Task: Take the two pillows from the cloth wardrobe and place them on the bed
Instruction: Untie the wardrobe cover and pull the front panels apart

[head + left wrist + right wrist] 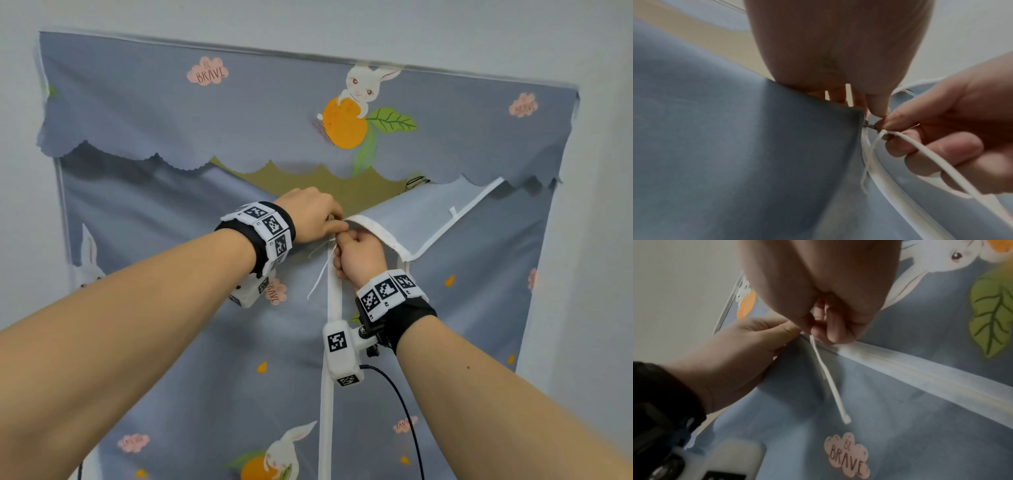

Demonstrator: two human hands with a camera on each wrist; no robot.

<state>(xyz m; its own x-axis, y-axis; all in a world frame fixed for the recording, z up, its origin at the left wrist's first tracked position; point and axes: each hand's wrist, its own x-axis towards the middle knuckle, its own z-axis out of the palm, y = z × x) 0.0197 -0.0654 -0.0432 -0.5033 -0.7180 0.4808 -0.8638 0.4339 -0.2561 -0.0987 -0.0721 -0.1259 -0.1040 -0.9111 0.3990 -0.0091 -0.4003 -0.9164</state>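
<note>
The cloth wardrobe (171, 222) is a grey-blue fabric cover printed with rabbits and oranges, and it fills the head view. Its white zipper (329, 377) runs down the middle, parted at the top. There the right flap (428, 219) folds back, baring a tan gap (325, 188). My left hand (337, 222) pinches the left panel's edge (849, 112) beside the zipper's top. Just below it, my right hand (344, 245) pinches the small metal zipper pull (871, 126). A white cord (828, 378) hangs from the pull. No pillow is in sight.
A scalloped valance (239, 137) hangs over the wardrobe's top. Pale wall (20, 205) borders the wardrobe on both sides. A black cable (404, 411) trails down from my right wrist camera.
</note>
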